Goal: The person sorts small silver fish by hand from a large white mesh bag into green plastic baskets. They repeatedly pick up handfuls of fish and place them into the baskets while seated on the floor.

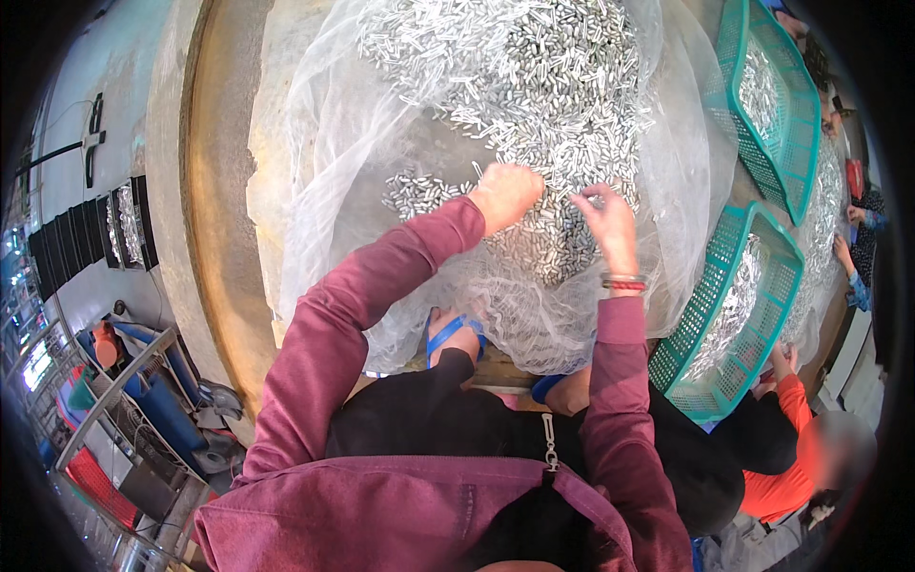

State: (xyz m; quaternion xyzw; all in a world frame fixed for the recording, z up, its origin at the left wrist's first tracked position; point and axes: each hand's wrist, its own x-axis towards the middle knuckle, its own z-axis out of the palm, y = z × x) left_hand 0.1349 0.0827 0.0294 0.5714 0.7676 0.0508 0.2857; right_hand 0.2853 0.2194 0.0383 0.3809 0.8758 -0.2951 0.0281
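Silvery pieces: A broad heap of small, short, metal-looking pieces [572, 114] lay in front of me, spread on a sheet of sheer white netting [319, 181]; a smaller cluster [419, 194] sat apart on its left.
Left hand: My left hand [510, 197] rested at the heap's near part, knuckles up and fingers curled under; I cannot tell whether a piece was caught inside.
Right hand: My right hand [610, 224] hung just beside it over the pieces, fingers bent and thumb near them; whether they pinched anything was too small to tell. A red and silvery bracelet [624, 283] circled that wrist.
Green baskets: To my right stood a nearer basket [688, 324] and a farther basket [786, 167], both holding shiny silvery stuff.
Work at the heap: I seemed to be picking through the pieces by hand, with plenty lying loose.
Next reach: As I judged it, that called for light fingertips, lifting single pieces without snagging the netting.
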